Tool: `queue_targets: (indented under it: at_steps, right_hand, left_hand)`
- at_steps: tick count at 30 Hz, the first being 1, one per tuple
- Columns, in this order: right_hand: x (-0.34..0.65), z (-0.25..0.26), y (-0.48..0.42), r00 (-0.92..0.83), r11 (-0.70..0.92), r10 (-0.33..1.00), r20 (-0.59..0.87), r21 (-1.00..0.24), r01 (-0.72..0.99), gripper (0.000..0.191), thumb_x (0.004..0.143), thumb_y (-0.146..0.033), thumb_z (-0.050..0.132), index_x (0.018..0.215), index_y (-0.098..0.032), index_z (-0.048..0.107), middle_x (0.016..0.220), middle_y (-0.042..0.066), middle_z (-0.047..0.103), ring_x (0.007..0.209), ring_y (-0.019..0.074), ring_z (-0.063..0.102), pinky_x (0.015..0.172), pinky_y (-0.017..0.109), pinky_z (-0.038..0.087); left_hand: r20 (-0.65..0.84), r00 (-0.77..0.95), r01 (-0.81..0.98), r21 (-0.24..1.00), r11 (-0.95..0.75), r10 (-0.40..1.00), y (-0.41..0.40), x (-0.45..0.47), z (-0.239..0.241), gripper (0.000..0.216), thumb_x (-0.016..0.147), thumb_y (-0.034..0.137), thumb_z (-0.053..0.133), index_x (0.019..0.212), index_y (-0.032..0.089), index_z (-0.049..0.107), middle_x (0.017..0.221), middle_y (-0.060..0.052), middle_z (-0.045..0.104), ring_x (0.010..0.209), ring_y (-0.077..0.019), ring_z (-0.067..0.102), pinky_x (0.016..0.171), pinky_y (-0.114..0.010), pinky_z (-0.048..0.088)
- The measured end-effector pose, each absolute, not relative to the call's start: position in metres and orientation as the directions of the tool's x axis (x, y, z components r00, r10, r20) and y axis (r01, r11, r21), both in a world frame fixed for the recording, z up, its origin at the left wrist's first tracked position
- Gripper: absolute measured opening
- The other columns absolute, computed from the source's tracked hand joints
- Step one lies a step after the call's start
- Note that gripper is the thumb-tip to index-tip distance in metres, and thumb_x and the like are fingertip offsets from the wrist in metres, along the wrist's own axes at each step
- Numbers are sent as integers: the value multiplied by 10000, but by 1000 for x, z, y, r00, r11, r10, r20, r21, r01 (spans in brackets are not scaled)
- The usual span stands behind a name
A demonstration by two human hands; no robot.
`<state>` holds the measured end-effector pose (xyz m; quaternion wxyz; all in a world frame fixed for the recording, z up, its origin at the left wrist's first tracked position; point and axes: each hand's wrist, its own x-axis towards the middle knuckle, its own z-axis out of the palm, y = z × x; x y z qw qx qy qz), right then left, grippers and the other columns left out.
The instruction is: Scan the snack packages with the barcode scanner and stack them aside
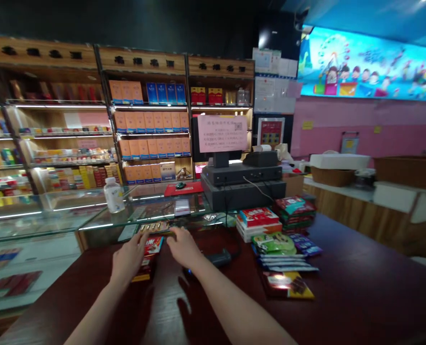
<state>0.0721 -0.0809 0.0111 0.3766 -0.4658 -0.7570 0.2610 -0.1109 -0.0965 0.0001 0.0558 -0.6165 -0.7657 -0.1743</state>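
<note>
My left hand (127,258) is over the left edge of a small group of snack packs on the dark red-brown counter. Beside its fingers lie a red and blue packet (153,245) and a darker red and yellow pack (145,269); whether the fingers touch them I cannot tell. To the right, my right hand (184,248) is held above the counter with fingers stretched forward and nothing seen in it. A dark barcode scanner (218,258) lies just beyond my right wrist, partly hidden by the forearm.
Snack packets (275,243) and red-and-white boxes (258,218) are stacked at right, with a chocolate pack (288,285) in front. A cash register (243,184) stands behind. A white bottle (114,195) is on the glass display case (98,218). Shelves line the back wall.
</note>
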Motion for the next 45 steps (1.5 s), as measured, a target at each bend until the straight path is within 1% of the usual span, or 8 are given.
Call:
queue_targets:
  at_steps: [3,6,8,16,26,32,37,45]
  right_hand:
    - [104,17,-76,-221,405,914,341,-733,546,436,894,-165,483,1303,-93,615,1314,142,647,1296,230,536,1159,359,316]
    - [137,13,-68,-161,376,923,350,-727,574,447,881,-158,496,1304,-65,610,1308,155,645,1275,235,547,1148,341,333]
    - [157,8,-63,-120,349,930,348,-732,585,446,877,-168,502,1302,-89,615,1322,141,636,1285,242,535,1144,348,340]
    - [238,2,-46,-12,290,926,376,-692,661,431,864,-189,512,1272,-130,639,1273,130,652,1251,267,534,1107,367,360]
    - [341,-12,-20,116,209,875,470,-582,786,426,896,-192,512,1300,-97,608,1338,163,610,1306,266,477,1163,413,273]
    - [386,-23,-6,201,129,859,470,-580,804,460,870,-180,527,1321,-118,588,1403,153,555,1347,268,448,1177,439,254]
    - [400,-34,5,211,133,860,465,-603,786,483,851,-169,531,1327,-102,572,1372,165,578,1336,258,480,1145,395,327]
    - [404,-38,8,251,87,860,444,-612,786,494,853,-175,515,1341,-104,556,1322,156,621,1246,256,573,1103,361,389]
  left_hand:
    - [319,-160,977,186,104,934,-85,-76,6,440,984,281,315,1318,290,601,1298,-88,670,1096,-290,672,847,-377,515]
    - [339,-105,972,235,24,935,-74,-42,11,424,992,305,315,1274,268,630,1298,-86,671,1116,-279,666,887,-374,507]
    - [322,-100,963,269,11,942,-68,-23,13,416,997,348,315,1243,272,642,1261,-76,692,1093,-279,677,896,-381,501]
    - [306,14,958,268,-100,952,-52,51,19,437,1000,409,283,1216,260,633,1190,-90,721,1105,-300,664,965,-437,443]
    - [262,130,914,342,-218,956,-28,137,9,411,990,454,321,1188,282,636,1138,-73,735,1117,-295,657,972,-446,428]
    - [265,171,864,422,-274,949,-19,176,-6,398,972,411,399,1281,233,577,1229,-86,703,1184,-273,620,1006,-416,410]
    - [268,185,820,488,-299,946,-6,199,-21,488,929,379,490,1387,210,474,1325,-106,648,1246,-270,581,1030,-397,402]
    - [290,212,750,564,-346,933,-1,216,-34,563,895,323,523,1432,173,441,1345,-126,625,1273,-260,556,1079,-396,377]
